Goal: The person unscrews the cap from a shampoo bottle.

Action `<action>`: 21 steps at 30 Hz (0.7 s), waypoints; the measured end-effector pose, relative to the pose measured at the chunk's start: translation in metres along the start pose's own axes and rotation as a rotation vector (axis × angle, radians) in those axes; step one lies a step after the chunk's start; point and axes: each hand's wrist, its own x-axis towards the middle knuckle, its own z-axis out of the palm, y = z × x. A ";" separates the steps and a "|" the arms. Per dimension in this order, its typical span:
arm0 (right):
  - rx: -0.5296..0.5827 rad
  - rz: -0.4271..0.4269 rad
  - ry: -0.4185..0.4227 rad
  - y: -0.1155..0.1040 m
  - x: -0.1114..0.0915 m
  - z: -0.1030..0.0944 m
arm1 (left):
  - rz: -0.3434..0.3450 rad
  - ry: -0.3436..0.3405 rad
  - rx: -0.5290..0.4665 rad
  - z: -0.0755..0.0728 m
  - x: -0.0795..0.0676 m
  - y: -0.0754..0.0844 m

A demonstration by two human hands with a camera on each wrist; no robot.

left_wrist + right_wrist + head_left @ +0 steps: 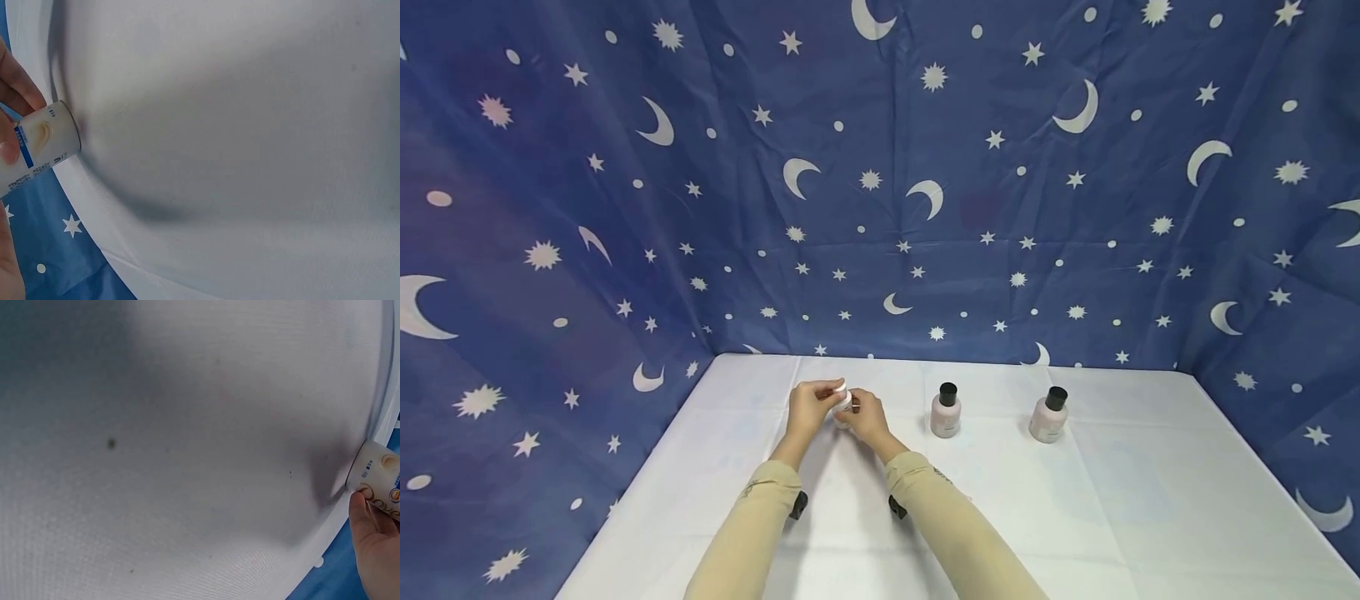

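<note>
Both hands meet at a small white bottle [844, 403] on the left part of the table. My left hand [807, 409] pinches its white top. Lower down, the fingers of my right hand [869, 418] hold the bottle's body from the right side. In the left wrist view, the printed bottle [49, 139] shows a blue band and a cream-coloured swirl, its base close to the white cloth. Brown and gold lettering on the bottle [377, 477] shows in the right wrist view, partly cut off by the frame edge.
To the right of the hands stands a pale pink bottle [946, 417] with a black cap. A similar pink bottle [1047, 420] stands farther right. White cloth covers the table [1000, 517]. A blue curtain [880, 208] with moons and stars rises behind and along both sides.
</note>
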 end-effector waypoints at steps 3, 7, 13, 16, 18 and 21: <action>0.008 -0.002 -0.002 -0.001 0.001 -0.001 | -0.019 -0.001 -0.016 -0.001 0.001 0.001; -0.030 -0.013 -0.013 -0.001 0.000 -0.004 | -0.041 0.008 -0.052 0.000 0.001 0.001; -0.075 -0.026 -0.021 0.000 -0.006 -0.009 | -0.045 0.011 -0.084 0.002 -0.003 0.004; -0.084 -0.039 -0.022 -0.001 -0.009 -0.011 | -0.044 -0.001 -0.109 0.002 -0.005 0.006; -0.091 -0.042 -0.027 -0.003 -0.010 -0.013 | -0.042 -0.008 -0.124 0.002 -0.005 0.008; -0.124 -0.062 -0.048 -0.004 -0.011 -0.015 | -0.058 -0.016 -0.134 0.001 -0.005 0.011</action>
